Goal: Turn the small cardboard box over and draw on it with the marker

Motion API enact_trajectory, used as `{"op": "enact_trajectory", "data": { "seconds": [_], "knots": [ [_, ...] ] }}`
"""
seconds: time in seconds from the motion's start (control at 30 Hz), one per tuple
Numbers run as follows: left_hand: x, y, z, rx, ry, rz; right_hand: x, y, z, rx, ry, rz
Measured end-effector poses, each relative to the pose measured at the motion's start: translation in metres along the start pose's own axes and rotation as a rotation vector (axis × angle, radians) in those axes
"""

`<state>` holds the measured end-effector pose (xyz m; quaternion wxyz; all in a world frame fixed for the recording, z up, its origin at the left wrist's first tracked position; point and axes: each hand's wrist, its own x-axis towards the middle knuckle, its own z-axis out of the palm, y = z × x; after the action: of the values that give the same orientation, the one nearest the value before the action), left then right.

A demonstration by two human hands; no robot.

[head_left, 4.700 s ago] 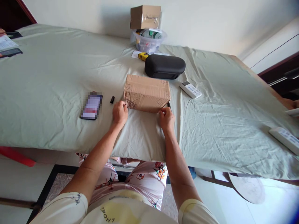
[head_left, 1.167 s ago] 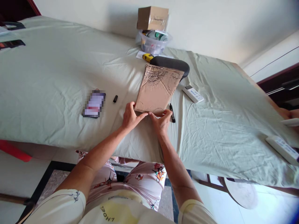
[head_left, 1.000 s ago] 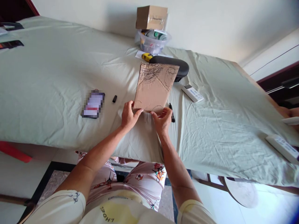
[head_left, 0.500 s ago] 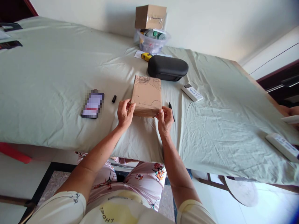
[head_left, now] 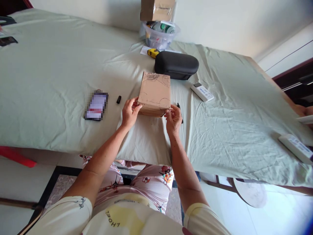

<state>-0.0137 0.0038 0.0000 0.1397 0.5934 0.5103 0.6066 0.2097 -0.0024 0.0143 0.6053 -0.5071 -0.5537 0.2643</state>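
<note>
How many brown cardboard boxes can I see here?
2. One scribbled brown cardboard box lies on the green sheet, held between the left hand and right hand. Another taped cardboard box sits atop the clear plastic tub by the wall.

The phone (head_left: 96, 106) screen is blurred out. The box (head_left: 157, 9) by the wall is cut off by the top edge. The tub (head_left: 158, 38) contents are too small to tell. The pen (head_left: 180, 112) lies partly behind the right hand (head_left: 173, 118).
</note>
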Motion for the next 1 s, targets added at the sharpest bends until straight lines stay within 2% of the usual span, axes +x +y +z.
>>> {"op": "enact_trajectory", "data": {
  "seconds": [0.37,0.67,1.0],
  "knots": [
    [0.002,0.004,-0.004,0.072,-0.116,0.099,-0.001,-0.001,-0.003,-0.087,-0.013,0.052],
    [0.007,0.011,0.000,0.123,-0.059,0.092,-0.001,-0.007,-0.001,-0.047,-0.012,0.085],
    [0.005,0.005,0.003,0.145,-0.031,0.126,-0.001,-0.005,-0.001,-0.075,-0.025,0.072]
  ]
}}
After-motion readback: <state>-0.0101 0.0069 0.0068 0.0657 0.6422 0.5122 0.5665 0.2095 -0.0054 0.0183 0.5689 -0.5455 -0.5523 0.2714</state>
